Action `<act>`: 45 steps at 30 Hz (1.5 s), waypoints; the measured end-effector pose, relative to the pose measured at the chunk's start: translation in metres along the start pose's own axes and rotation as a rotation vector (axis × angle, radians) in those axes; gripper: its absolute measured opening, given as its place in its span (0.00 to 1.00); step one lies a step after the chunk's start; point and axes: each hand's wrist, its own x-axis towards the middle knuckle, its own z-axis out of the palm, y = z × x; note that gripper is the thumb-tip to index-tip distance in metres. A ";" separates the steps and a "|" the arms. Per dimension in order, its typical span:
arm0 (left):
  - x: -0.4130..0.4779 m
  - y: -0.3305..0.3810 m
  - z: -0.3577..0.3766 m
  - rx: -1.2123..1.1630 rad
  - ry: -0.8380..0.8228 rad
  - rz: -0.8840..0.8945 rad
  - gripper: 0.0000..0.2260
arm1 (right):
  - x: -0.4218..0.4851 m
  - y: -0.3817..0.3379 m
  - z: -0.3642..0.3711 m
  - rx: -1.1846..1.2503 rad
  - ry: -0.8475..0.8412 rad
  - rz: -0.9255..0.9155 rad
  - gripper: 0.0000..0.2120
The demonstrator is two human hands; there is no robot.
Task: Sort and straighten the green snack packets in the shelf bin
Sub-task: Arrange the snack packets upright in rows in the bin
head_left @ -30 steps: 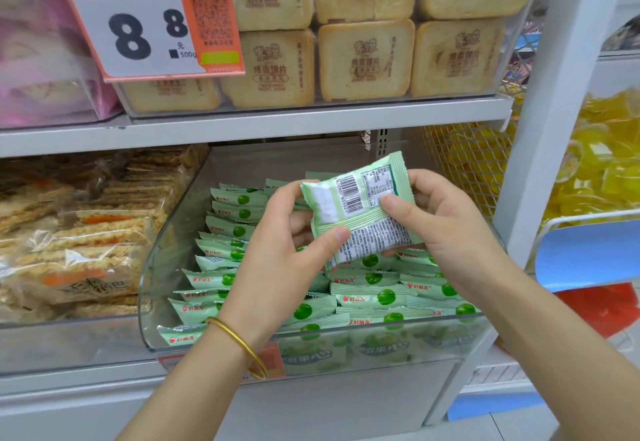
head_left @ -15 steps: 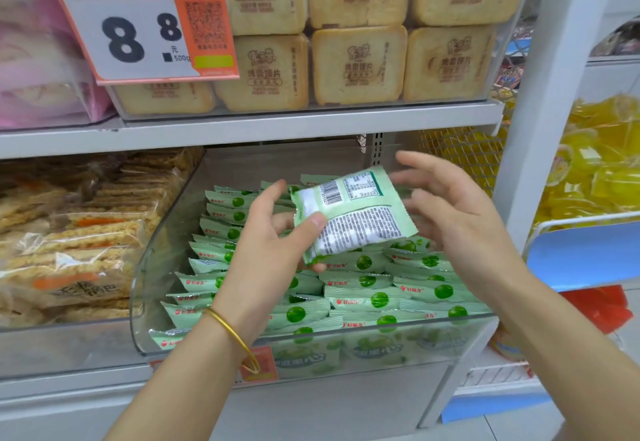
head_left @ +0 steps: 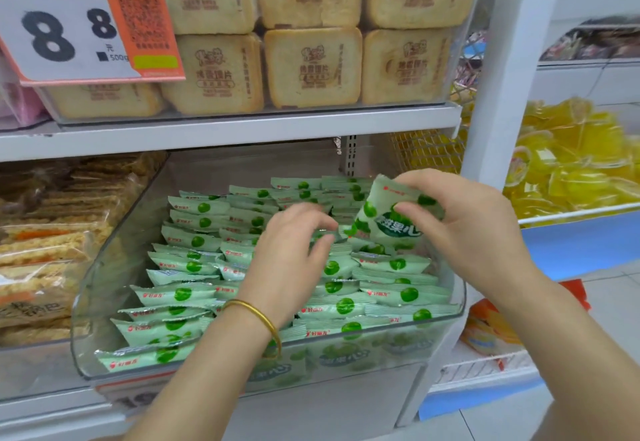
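A clear plastic shelf bin (head_left: 104, 278) holds several green snack packets (head_left: 194, 265) lined up on edge in rows. My right hand (head_left: 464, 229) pinches one green packet (head_left: 384, 222) by its top and side, holding it upright with its printed front toward me above the bin's right rear rows. My left hand (head_left: 294, 260), with a gold bangle on the wrist, reaches into the middle of the bin; its curled fingers touch the packets just left of the held one. Whether those fingers grip anything is hidden.
A white shelf board (head_left: 242, 129) runs close above the bin, carrying a clear box of toast-like snacks (head_left: 311, 66) and an orange price tag (head_left: 83, 21). Brown cracker packs (head_left: 52, 250) fill the bin on the left. A white upright post (head_left: 502, 77) and yellow jelly cups (head_left: 571, 163) stand right.
The packet passed from my left hand to my right and was flipped from barcode side to printed front. My left hand dropped into the bin's packets. The camera moved closer.
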 end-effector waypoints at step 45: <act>0.004 -0.003 0.010 0.102 -0.120 -0.024 0.08 | 0.012 -0.024 0.017 -0.400 -0.728 0.002 0.08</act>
